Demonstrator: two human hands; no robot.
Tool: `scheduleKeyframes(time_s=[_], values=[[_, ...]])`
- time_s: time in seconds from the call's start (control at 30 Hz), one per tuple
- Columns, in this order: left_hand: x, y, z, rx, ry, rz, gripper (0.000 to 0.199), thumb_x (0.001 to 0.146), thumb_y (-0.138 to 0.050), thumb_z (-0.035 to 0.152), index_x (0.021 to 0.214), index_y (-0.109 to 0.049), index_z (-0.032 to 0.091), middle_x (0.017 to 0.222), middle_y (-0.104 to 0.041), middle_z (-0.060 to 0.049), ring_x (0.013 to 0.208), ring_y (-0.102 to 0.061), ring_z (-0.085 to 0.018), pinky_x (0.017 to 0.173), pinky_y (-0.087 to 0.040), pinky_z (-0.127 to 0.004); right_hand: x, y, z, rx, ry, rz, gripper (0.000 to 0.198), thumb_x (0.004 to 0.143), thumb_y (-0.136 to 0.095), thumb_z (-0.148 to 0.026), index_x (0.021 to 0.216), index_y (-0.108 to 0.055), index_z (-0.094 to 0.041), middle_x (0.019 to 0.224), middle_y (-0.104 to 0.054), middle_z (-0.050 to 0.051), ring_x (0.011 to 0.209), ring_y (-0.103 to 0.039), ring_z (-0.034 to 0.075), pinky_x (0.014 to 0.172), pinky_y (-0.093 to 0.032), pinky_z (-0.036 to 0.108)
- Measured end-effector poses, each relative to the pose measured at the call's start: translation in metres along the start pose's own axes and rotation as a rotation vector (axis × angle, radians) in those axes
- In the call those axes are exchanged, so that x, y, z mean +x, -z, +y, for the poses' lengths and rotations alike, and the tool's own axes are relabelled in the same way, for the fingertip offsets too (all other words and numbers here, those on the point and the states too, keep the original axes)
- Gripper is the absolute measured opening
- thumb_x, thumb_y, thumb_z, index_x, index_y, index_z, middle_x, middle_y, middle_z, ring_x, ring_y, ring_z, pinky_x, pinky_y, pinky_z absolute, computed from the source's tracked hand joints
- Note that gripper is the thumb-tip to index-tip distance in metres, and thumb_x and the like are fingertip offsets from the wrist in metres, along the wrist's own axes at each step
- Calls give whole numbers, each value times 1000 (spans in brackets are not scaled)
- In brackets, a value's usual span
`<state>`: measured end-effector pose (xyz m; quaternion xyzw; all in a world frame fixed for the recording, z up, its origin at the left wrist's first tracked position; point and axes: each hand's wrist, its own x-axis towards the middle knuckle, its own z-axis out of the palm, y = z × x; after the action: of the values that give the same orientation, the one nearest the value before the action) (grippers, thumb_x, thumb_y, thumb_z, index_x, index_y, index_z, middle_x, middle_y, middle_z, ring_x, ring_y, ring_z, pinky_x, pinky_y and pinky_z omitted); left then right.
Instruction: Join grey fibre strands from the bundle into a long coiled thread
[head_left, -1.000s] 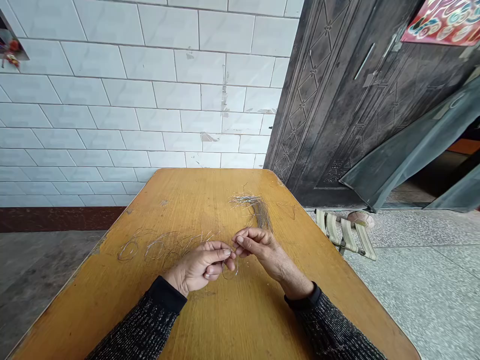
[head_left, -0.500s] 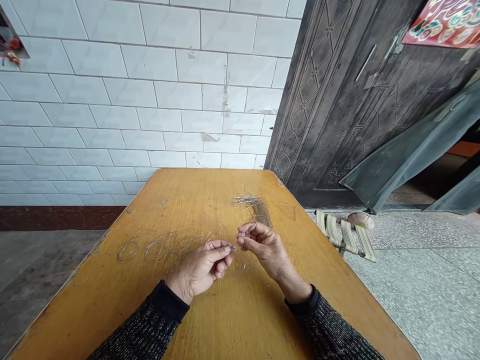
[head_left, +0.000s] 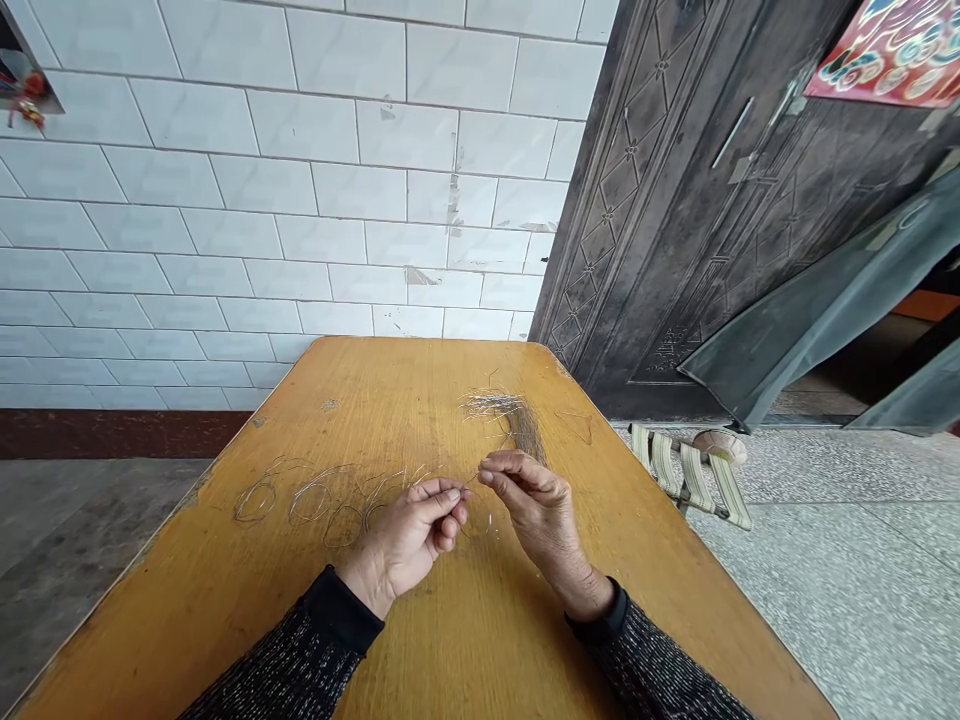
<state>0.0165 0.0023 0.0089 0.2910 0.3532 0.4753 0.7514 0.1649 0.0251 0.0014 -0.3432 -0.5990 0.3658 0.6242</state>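
Observation:
Over the middle of the wooden table (head_left: 465,640), my left hand (head_left: 412,530) pinches a thin wire (head_left: 473,482) between thumb and forefinger. Close by on the right, my right hand (head_left: 532,510) has its thumb and forefinger closed on the same wire, a short stretch of it showing between the two hands. Behind my right hand lies a bent bundle of thin wires (head_left: 525,425), its loose silvery ends pointing left. Several wire loops (head_left: 309,500) lie in a row to the left, the nearest ones partly hidden by my left hand.
One bent wire (head_left: 577,425) lies near the table's right edge. A white tiled wall (head_left: 322,230) stands behind the table. A dark carved door (head_left: 652,220) and a grey-green curtain (head_left: 817,290) are to the right. A striped folding stool (head_left: 694,475) stands on the floor beside the table.
My right hand has shifted slightly, and its fingers have closed from loosely curled to a pinch on the wire. My left hand keeps its pinch almost in place.

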Motion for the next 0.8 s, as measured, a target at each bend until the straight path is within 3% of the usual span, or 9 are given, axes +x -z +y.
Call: scheduleKeyframes(time_s=[0.13, 0.33, 0.5, 0.6, 0.7, 0.8], values=[[1, 1, 1, -25, -40, 33, 11, 66, -70, 17, 70, -63, 10, 56, -54, 2, 42, -41, -1, 40, -27, -13, 0, 1, -1, 4, 0, 9, 5, 71, -66, -22, 73, -70, -26, 74, -66, 2, 75, -59, 17, 71, -48, 34], [-1, -2, 0, 12, -103, 82, 14, 64, -71, 20, 70, -63, 10, 55, -55, 1, 43, -43, -3, 40, -28, -15, 2, 1, -1, 134, -134, 78, 7, 66, -71, -26, 72, -69, -23, 77, -67, 2, 73, -60, 16, 70, -49, 33], [-2, -4, 0, 45, -216, 131, 18, 63, -71, 24, 71, -61, 11, 58, -58, 1, 46, -49, -5, 45, -36, -17, 7, 5, -5, 196, -212, 136, 25, 70, -68, -33, 92, -64, -22, 77, -64, 1, 64, -57, 12, 61, -48, 28], [-2, -3, 0, 53, -245, 150, 20, 64, -71, 27, 73, -61, 12, 60, -59, 0, 50, -52, -7, 48, -39, -19, 7, 2, -4, 144, -288, -4, 30, 69, -67, -37, 93, -63, -19, 73, -62, 1, 63, -55, 12, 54, -45, 24], [-1, -1, 0, 75, -226, 147, 23, 65, -71, 29, 76, -60, 12, 63, -61, -2, 53, -56, -9, 49, -41, -20, 6, -2, 0, 63, -316, -186, 23, 67, -67, -37, 73, -64, -16, 57, -56, -1, 51, -49, 9, 47, -39, 22], [-1, 0, 1, 124, -180, 106, 23, 66, -69, 29, 78, -60, 12, 68, -63, -3, 52, -56, -9, 48, -40, -21, 5, -2, 5, -62, -286, -200, 21, 70, -63, -35, 62, -60, -15, 51, -51, -3, 46, -42, 8, 46, -34, 22]])
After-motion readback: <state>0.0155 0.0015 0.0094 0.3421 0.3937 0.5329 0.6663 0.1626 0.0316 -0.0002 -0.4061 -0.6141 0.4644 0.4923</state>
